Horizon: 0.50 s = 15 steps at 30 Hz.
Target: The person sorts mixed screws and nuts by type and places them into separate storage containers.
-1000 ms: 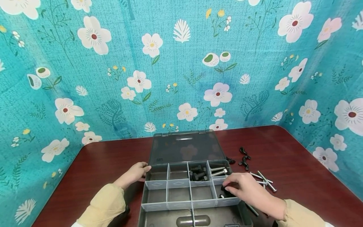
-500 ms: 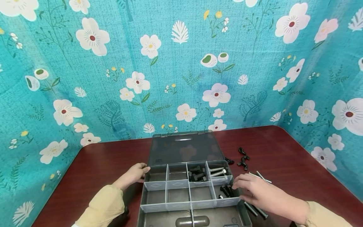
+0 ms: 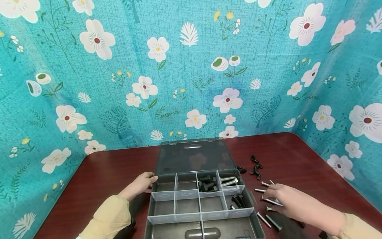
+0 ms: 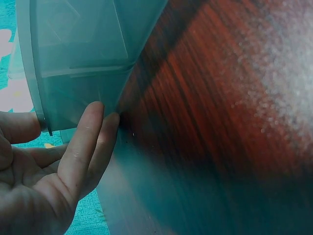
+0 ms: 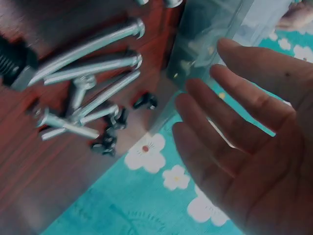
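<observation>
A grey plastic compartment box [image 3: 176, 217] lies on the table with its lid [image 3: 195, 156] folded back. My left hand [image 3: 141, 182] holds its back left corner; in the left wrist view the thumb is at the rim [image 4: 36, 93] and fingers lie along the outer wall. My right hand [image 3: 293, 200] hovers over loose silver bolts [image 3: 273, 222] right of the box, palm empty in the right wrist view, fingers loosely bent. Black bolts [image 3: 238, 200] lie in the right middle-row compartment. The back row has black bolts [image 3: 207, 184] and silver bolts [image 3: 229, 182] in separate compartments.
Small black wing-shaped pieces [image 3: 256, 171] lie beyond the bolts, and another black piece [image 3: 241, 170] sits beside the lid. A thick black threaded bolt [image 5: 17, 63] lies near the silver ones in the right wrist view. A flowered curtain [image 3: 191, 83] hangs behind the table [image 3: 113, 166].
My right hand has let go of black bolts in the middle-row compartment, lifted out and moved right over the loose silver bolts. My left hand stays at the box corner.
</observation>
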Each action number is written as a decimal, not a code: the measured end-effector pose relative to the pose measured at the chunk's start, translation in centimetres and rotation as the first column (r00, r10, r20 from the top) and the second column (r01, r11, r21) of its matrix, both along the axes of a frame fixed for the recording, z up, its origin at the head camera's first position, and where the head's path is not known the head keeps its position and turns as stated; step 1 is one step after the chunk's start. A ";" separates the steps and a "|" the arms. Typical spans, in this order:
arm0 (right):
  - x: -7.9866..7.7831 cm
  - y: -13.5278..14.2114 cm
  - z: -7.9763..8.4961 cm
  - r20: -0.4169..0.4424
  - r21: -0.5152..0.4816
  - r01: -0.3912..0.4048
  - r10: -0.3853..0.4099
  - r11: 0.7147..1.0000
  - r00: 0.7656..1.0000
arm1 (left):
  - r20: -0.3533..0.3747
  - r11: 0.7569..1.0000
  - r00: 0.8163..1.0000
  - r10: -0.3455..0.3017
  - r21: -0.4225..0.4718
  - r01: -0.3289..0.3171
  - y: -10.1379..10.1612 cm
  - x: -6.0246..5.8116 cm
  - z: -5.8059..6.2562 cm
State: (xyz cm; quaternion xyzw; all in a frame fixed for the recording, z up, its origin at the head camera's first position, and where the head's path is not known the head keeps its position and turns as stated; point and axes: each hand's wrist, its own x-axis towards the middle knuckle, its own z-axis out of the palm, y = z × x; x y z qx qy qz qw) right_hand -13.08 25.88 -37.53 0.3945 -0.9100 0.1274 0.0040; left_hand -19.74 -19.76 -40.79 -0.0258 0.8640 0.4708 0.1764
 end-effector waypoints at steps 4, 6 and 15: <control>0.0 1.0 0.0 0.103 0.034 0.085 -0.088 0.996 0.991 | -0.005 1.000 1.000 0.003 0.004 -0.003 0.0 0.1 0.1; 0.0 1.4 -0.1 0.123 0.028 0.114 -0.116 0.993 0.986 | -0.007 1.000 1.000 0.002 0.004 -0.002 0.0 0.1 0.1; 0.1 2.1 -0.7 0.192 0.051 0.400 -0.402 0.915 0.895 | -0.009 1.000 1.000 0.000 -0.006 0.000 0.0 0.3 0.3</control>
